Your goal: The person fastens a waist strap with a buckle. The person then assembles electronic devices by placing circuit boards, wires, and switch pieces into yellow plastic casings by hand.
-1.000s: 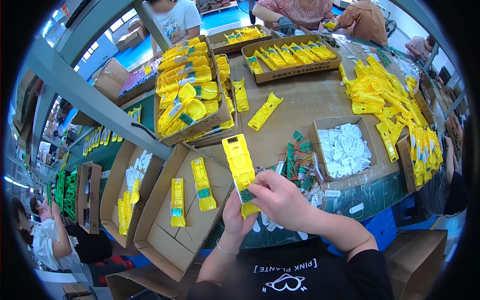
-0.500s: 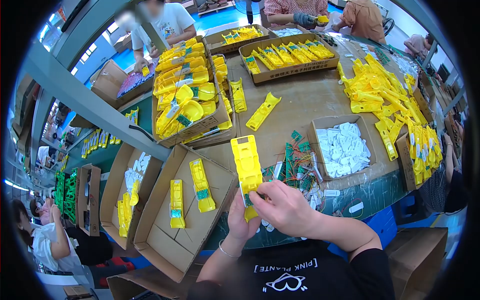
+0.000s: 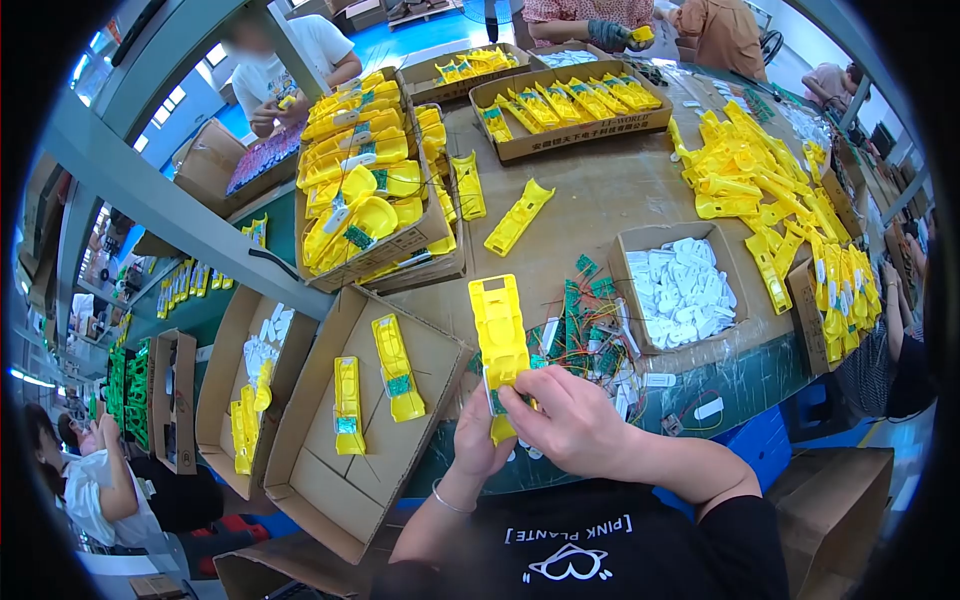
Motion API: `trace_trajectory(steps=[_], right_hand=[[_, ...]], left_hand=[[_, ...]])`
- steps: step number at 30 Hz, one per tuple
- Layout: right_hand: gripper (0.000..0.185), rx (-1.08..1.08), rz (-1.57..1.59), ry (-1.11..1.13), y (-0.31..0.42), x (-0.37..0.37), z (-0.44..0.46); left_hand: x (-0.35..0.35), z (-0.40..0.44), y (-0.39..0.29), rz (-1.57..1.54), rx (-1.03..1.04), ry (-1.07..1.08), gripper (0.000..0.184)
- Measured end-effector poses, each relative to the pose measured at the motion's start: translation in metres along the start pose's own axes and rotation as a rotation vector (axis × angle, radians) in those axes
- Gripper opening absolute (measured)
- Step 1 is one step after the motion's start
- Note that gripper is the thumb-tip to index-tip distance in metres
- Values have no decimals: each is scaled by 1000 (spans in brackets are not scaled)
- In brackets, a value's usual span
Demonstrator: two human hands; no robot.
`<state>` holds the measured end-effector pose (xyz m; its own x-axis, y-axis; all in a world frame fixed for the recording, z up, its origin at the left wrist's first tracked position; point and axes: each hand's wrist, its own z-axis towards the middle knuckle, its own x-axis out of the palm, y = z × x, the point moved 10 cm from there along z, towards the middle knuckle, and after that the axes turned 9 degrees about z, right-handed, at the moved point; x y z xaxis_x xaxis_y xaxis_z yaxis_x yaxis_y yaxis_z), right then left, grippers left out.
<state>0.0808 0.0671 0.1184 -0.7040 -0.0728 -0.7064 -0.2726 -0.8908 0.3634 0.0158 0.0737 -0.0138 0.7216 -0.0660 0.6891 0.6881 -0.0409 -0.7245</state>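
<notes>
Both hands busy on one yellow shell point(image 3: 498, 325). It's up off the bench, at the near edge, mid-scene, long end pointing far.

Left hand point(image 3: 478, 440): wrapped round the shell's near end from the left, holding it. Right hand point(image 3: 570, 410): fingers bunched narrow against the shell's near half, from the right. Bit of green shows between the hands; fingers hide most of it, can't tell if the right hand pinches a separate part.

Just beyond the hands, to the right: tangle of green boards point(image 3: 573, 305) and thin wires. Right of that, a box point(image 3: 622, 268) full of white pieces point(image 3: 685, 292). A few more white pieces lie loose along the near edge.

Left of the hands: open carton point(image 3: 315, 500), tilted, two shells inside, each with a green board in its near half. Next carton left point(image 3: 222, 385) has white pieces far, yellow parts near.

Far left of the hands: stacked box point(image 3: 400, 248) heaped with yellow parts. One loose shell point(image 3: 520, 218) lies on the bench point(image 3: 600, 195) right of it. Far middle: printed tray point(image 3: 575, 140), row of shells. Far right: big yellow pile point(image 3: 750, 180).

Across the bench, a co-worker's gloved hand point(image 3: 608, 37) has a yellow piece.
</notes>
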Motion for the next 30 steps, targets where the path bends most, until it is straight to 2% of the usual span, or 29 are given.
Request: trace_trajectory(steps=[4,6,10,12,14,16,17,19,20,22,24,26,30], right_hand=[[34,-39,21,-60,-1,-3,-3],[33,-25,46,-52,-3,-2,-6],[33,-45,81,-84,-6,-1,-14],[32,-37,103,-105,-9,1,-19],[32,-28,127,-125,-12,-3,-22],[29,102,424,-214,-30,-18,-24],[29,99,423,-210,-28,-20,-21],[29,585,847,-266,-66,-4,-36],[29,588,845,-267,-67,-2,-38],[28,609,1110,-162,-65,20,-42],[26,625,1141,-171,-64,22,-44],[23,492,945,-157,-57,13,-41],[27,533,883,-167,-66,15,-44]], left_hand=[[5,0,-8,55,33,-35,46],[0,-2,-12,244,33,-63,47],[3,-2,-21,306,7,-71,45],[8,-1,-23,528,64,-22,44],[3,0,-21,516,73,-37,42],[4,1,-23,505,86,-51,41],[16,1,-31,500,112,-34,39],[27,-3,-36,493,127,-20,36],[27,-5,-40,506,172,-65,36],[25,-7,-44,519,221,-109,35],[26,-12,-50,663,296,-135,33],[31,-13,-53,710,299,-140,31],[22,-6,-45,713,238,-159,29]])
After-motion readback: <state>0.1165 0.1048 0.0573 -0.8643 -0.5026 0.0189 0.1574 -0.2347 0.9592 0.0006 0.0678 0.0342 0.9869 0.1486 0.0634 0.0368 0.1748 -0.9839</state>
